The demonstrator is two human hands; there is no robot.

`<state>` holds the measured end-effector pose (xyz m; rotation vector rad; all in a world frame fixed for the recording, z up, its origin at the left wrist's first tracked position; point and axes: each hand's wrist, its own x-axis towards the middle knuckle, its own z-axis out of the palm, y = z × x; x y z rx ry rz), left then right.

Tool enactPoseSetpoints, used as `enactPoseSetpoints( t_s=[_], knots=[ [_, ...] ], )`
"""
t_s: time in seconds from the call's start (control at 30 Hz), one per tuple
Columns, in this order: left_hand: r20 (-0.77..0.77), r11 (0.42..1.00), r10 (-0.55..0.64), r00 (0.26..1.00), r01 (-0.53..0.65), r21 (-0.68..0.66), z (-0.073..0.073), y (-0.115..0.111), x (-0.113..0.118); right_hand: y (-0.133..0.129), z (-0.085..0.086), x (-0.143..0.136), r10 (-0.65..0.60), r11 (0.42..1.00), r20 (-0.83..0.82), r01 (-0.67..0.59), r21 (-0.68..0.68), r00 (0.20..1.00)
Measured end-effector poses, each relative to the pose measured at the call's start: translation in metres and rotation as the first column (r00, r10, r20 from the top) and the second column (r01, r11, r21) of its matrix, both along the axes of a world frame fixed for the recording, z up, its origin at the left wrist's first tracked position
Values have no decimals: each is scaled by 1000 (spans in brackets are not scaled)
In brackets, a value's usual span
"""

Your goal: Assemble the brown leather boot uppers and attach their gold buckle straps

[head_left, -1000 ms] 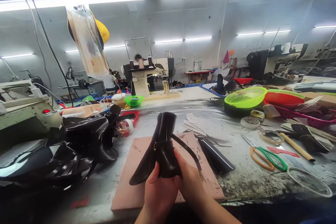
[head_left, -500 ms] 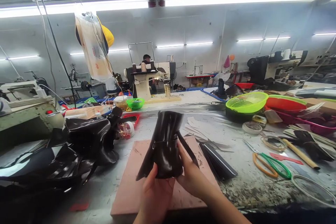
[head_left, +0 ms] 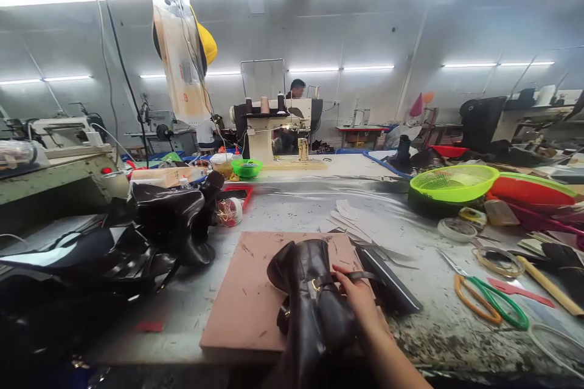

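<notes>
A shiny black leather boot upper (head_left: 310,310) lies tilted over the front edge of a pink board (head_left: 241,292), its lower part running out at the bottom of the view. It has a strap with a small gold buckle (head_left: 316,284), and a second buckle (head_left: 286,314) shows on its left side. My right hand (head_left: 362,301) is at the right of the upper, fingers closed on the loose strap (head_left: 365,275) beside the buckle. My left hand does not show; the upper may hide it.
Black leather pieces (head_left: 168,219) are heaped at the left. To the right lie black strips (head_left: 387,279), paper pieces (head_left: 356,225), scissors (head_left: 493,298) and a green basket (head_left: 451,182). A sewing machine (head_left: 264,134) stands beyond, with a person (head_left: 296,90) behind it.
The upper has come down and nearer, turned so that its buckles show. My right hand has shifted to its strap. My left hand has gone out of sight. The view has swung slightly left.
</notes>
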<state>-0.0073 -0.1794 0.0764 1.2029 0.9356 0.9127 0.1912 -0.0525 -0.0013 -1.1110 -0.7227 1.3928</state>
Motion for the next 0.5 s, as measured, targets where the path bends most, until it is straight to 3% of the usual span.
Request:
enactPoseSetpoints(
  t_s=[0.1, 0.17, 0.2, 0.27, 0.33, 0.43, 0.5],
  knots=[
    [-63, 999, 41, 997, -40, 18, 3, 22, -35, -4, -4, 11, -32, 999, 51, 33, -9, 998],
    [-164, 996, 79, 983, -72, 51, -2, 41, -43, -4, -3, 14, -101, 995, 55, 101, 12, 993],
    [-258, 993, 99, 961, -81, 81, -8, 49, -41, -2, -2, 15, -139, 990, 43, 137, 37, 989],
    [-517, 977, 161, 841, -62, 203, -24, 61, -29, 1, 1, 18, -188, 978, 7, 186, 96, 982],
    [-624, 958, 210, 753, -29, 286, -41, 65, -13, 3, 6, 22, -149, 983, -56, 154, 102, 987],
    [-610, 962, 228, 759, -77, 264, -56, 64, 2, 1, 18, 37, -66, 998, -228, 66, -5, 972],
    [-579, 970, 220, 785, -116, 212, -56, 62, -1, -1, 26, 52, -100, 993, -347, 71, -96, 932]
  ],
)
